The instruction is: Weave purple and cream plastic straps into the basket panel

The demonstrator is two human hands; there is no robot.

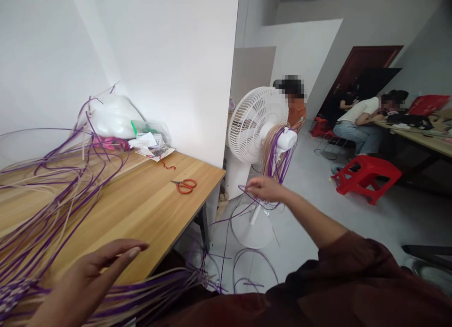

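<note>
My right hand [266, 189] reaches out beside the floor fan, its fingers pinched on a thin purple strand [243, 187] that loops at the fingertips. Just above it, a bundle of purple and beige strands [273, 152] hangs over the back of the white fan [259, 122]. My left hand [92, 275] is over the near table edge, thumb and forefinger stretched out with a gap and nothing visible between them. Below and beside it lies a woven purple and white piece [16, 294], with long loose strands [158, 284] running off the table edge.
Orange-handled scissors [185, 185] lie on the wooden table [141, 195]. At the wall sit a white plastic bag [113, 115] and papers [151, 145]. More strands [254, 261] curl on the floor. A red stool [369, 176] and several seated people [363, 115] are at the right.
</note>
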